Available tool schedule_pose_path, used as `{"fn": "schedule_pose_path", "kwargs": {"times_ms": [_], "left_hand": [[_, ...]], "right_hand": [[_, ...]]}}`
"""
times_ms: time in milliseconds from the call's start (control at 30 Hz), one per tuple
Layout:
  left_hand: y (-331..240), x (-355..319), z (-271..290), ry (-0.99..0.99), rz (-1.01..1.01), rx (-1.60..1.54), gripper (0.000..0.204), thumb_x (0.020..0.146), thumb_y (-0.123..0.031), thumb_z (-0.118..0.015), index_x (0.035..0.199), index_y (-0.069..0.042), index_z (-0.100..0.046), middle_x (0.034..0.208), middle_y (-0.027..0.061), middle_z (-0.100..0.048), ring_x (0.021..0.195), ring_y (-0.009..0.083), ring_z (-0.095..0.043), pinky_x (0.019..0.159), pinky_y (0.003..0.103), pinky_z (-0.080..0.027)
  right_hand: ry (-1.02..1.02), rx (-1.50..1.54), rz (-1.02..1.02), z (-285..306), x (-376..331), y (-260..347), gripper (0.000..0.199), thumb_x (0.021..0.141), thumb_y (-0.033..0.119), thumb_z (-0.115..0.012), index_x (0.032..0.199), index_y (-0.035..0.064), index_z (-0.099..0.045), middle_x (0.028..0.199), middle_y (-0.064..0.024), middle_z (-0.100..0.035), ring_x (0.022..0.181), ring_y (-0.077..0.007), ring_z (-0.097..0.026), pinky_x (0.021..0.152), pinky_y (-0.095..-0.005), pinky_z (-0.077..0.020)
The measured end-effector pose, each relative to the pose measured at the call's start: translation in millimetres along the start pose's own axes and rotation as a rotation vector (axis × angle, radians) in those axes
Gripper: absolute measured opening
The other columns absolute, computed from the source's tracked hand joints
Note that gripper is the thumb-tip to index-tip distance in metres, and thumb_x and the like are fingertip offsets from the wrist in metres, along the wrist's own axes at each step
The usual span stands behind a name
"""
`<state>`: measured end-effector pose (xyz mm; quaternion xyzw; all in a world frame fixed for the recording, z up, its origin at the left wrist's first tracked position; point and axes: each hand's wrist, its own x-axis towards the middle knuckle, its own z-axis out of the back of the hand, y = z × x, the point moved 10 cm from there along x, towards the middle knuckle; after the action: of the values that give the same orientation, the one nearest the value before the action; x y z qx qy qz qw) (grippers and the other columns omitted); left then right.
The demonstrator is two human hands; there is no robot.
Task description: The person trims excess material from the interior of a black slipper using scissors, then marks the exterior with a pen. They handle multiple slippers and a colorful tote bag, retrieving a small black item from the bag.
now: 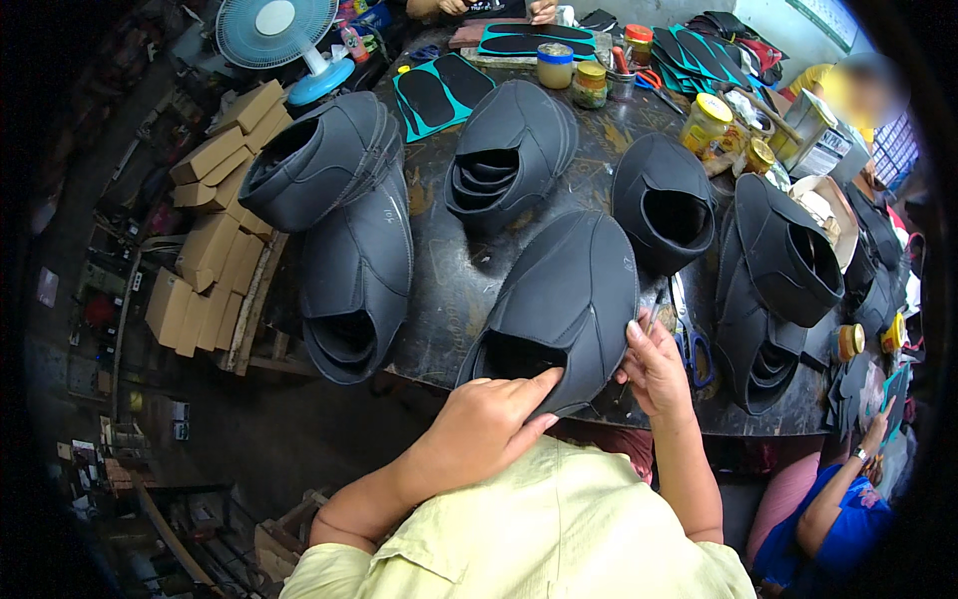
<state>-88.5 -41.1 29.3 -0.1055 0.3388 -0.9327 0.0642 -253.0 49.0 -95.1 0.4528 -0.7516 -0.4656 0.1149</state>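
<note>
A stack of dark grey shoe uppers (569, 299) lies on the dark worktable (449, 270) right in front of me. My left hand (479, 424) rests on the near open end of that stack, index finger stretched along its rim. My right hand (654, 364) touches the stack's right edge with its fingertips. Neither hand has closed around anything. More nested stacks of uppers sit around: two at the left (344, 210), one in the middle back (509, 150), one behind right (664, 200) and one at the right (778, 280).
Blue-handled scissors (689, 344) lie by my right hand. Yellow-lidded jars (704, 120), teal-edged insoles (439, 95) and a fan (284, 40) stand at the back. Cardboard boxes (215, 240) are stacked at the left. A person in blue (833, 509) sits lower right; another person's hands (544, 10) work at the far end.
</note>
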Motion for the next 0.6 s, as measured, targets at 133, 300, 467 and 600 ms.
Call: {"fn": "schedule_pose_path", "kwargs": {"times_ms": [133,300,467,600], "left_hand": [[9,4,23,-0.092,0.052,-0.19,0.041,0.092,-0.015,-0.069,0.127,0.005,-0.062,0.107,0.0259,-0.07,0.093,0.0416,-0.07,0.081,0.042,-0.056],[26,4,48,-0.31,0.103,-0.176,0.028,0.092,-0.015,-0.072,0.109,0.005,-0.064,0.092,0.0259,-0.066,0.083,0.0408,-0.068,0.073,0.04,-0.052],[47,-5,54,-0.42,0.187,-0.33,0.02,0.095,-0.009,-0.07,0.107,0.007,-0.069,0.09,0.0125,-0.074,0.081,0.0113,-0.066,0.074,0.027,-0.052],[45,-7,58,-0.418,0.171,-0.318,0.02,0.094,-0.008,-0.07,0.107,0.008,-0.07,0.088,0.0126,-0.074,0.08,0.0113,-0.066,0.074,0.026,-0.052]], "right_hand": [[0.103,0.008,0.069,-23,-3,28,0.031,0.104,0.022,-0.06,0.128,0.005,-0.051,0.077,0.0043,-0.055,0.042,-0.0015,-0.035,0.051,-0.0207,-0.0462],[0.143,-0.098,0.058,-52,8,28,0.038,0.101,0.023,-0.065,0.13,0.0022,-0.053,0.075,0.0058,-0.056,0.049,-0.0006,-0.041,0.05,-0.0192,-0.0453],[0.159,-0.07,0.114,-65,14,19,0.034,0.1,0.021,-0.067,0.13,0.0057,-0.057,0.086,0.0021,-0.066,0.053,-0.0009,-0.047,0.051,-0.0183,-0.0462],[0.155,-0.072,0.092,-62,7,12,0.032,0.1,0.02,-0.068,0.127,0.0065,-0.059,0.089,0.0004,-0.068,0.055,-0.0013,-0.051,0.051,-0.018,-0.0465]]}}
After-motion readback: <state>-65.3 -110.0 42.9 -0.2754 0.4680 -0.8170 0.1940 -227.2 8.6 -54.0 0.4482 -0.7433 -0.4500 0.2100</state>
